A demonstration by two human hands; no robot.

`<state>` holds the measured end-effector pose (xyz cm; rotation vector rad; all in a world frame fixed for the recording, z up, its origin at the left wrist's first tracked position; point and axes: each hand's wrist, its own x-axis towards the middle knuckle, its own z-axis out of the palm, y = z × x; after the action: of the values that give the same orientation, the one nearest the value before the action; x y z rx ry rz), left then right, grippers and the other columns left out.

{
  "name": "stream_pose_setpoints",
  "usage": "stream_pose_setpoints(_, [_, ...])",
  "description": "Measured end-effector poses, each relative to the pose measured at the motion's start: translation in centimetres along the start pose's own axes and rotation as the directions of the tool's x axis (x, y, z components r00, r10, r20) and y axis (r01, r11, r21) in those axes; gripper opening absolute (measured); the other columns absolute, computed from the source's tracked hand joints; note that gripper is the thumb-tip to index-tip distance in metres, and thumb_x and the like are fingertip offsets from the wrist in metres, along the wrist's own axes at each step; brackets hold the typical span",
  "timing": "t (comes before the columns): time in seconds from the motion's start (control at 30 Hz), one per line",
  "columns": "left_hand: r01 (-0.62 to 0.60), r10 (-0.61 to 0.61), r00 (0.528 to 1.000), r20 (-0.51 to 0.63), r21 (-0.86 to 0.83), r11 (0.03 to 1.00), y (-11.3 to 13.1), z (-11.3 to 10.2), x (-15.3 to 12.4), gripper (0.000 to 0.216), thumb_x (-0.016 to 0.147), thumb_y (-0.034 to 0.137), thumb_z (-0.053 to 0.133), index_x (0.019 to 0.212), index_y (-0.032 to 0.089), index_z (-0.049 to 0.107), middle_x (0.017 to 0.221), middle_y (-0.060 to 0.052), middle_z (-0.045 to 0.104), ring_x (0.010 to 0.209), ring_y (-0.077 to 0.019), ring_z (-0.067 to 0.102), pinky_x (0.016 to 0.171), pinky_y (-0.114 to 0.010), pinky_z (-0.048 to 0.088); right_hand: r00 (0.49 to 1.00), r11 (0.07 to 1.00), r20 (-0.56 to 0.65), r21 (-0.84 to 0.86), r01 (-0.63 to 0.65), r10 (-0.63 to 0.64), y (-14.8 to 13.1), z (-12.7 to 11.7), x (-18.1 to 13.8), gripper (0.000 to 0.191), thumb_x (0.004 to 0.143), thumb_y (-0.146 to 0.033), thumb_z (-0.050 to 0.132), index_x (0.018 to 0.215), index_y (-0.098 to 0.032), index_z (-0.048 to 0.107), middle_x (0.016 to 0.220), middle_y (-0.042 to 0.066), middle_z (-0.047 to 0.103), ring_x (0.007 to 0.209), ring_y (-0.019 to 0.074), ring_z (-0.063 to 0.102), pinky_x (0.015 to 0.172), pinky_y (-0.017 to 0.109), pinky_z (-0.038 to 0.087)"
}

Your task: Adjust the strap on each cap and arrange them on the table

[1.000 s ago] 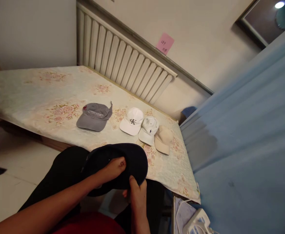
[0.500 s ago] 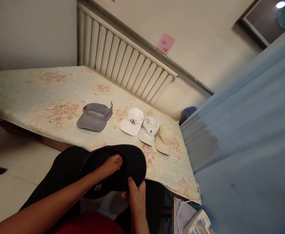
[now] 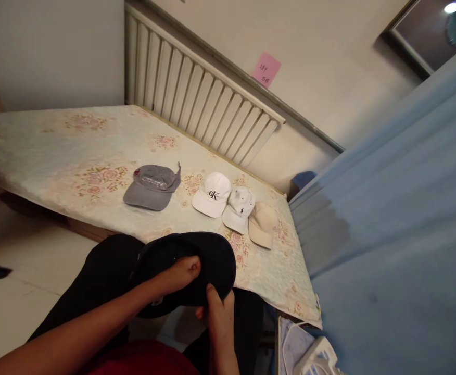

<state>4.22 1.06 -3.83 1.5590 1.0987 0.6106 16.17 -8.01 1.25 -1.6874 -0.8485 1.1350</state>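
Note:
A dark baseball cap [image 3: 220, 255] is held over my lap, its hollow inside turned up toward me and its brim pointing right. My right hand [image 3: 220, 312] grips the near edge of the brim, thumb on the upper face. Inside the crown, my left hand [image 3: 183, 273] is closed at the inner band where the brim joins; its fingertips are partly hidden. Beyond, on the bed, lie a grey cap [image 3: 152, 187], a white cap with black letters [image 3: 212, 195], a white cap with a small dark emblem [image 3: 239, 210] and a beige cap [image 3: 263, 225].
A flowered cover [image 3: 106, 140] spreads over the bed-like surface. Along its far side runs a radiator [image 3: 197, 88], with a pink note [image 3: 266, 69] above. A blue curtain [image 3: 388, 208] hangs at the right. A white appliance with a cord [image 3: 317, 357] sits at the lower right.
My left hand has shifted slightly right and down inside the dark cap, toward the brim. My right hand keeps its grip. The other caps have not moved.

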Motion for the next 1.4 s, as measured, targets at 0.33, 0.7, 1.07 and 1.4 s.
stream_pose_setpoints(0.33, [0.034, -0.052, 0.985, 0.164, 0.108, 0.994, -1.0, -0.3, -0.5, 0.008, 0.075, 0.025, 0.041, 0.07, 0.019, 0.044, 0.065, 0.003, 0.042, 0.062, -0.0126, 0.038, 0.056, -0.025, 0.029, 1.0, 1.0, -0.02, 0.005, 0.007, -0.007, -0.3, -0.2, -0.1, 0.019, 0.08, -0.034, 0.053, 0.07, -0.017, 0.055, 0.039, -0.003, 0.051, 0.034, 0.0133, 0.048, 0.038, 0.022, 0.035])
stream_pose_setpoints(0.7, [0.076, -0.107, 0.985, 0.135, 0.217, 0.973, -2.2, -0.5, -0.5, 0.008, 0.074, 0.023, 0.042, 0.068, 0.02, 0.045, 0.065, 0.002, 0.047, 0.062, -0.0129, 0.043, 0.055, -0.024, 0.032, 0.997, 1.0, -0.074, 0.019, -0.005, 0.006, -0.9, -0.4, -0.5, 0.018, 0.078, -0.034, 0.055, 0.076, -0.017, 0.055, 0.037, -0.003, 0.052, 0.035, 0.0147, 0.049, 0.041, 0.024, 0.038])
stream_pose_setpoints(1.07, [0.063, -0.083, 0.996, 0.044, 0.341, 0.938, -3.9, -2.0, 0.2, 0.011, 0.076, 0.027, 0.046, 0.07, 0.02, 0.051, 0.072, -0.001, 0.058, 0.068, -0.0152, 0.051, 0.06, -0.025, 0.036, 0.996, 1.0, -0.093, 0.025, 0.007, -0.005, -1.5, -1.3, -0.4, 0.019, 0.077, -0.036, 0.056, 0.075, -0.017, 0.056, 0.038, -0.004, 0.052, 0.035, 0.0154, 0.049, 0.04, 0.025, 0.04])
stream_pose_setpoints(1.4, [0.066, -0.055, 0.998, -0.038, 0.424, 0.903, -2.8, -4.1, 0.2, 0.011, 0.079, 0.025, 0.046, 0.07, 0.02, 0.049, 0.076, -0.004, 0.061, 0.072, -0.0181, 0.054, 0.064, -0.028, 0.034, 0.981, 0.998, -0.189, 0.038, 0.053, -0.045, -2.6, -1.6, -0.6, 0.025, 0.077, -0.035, 0.057, 0.086, -0.013, 0.06, 0.038, -0.004, 0.052, 0.036, 0.0149, 0.05, 0.041, 0.024, 0.04])
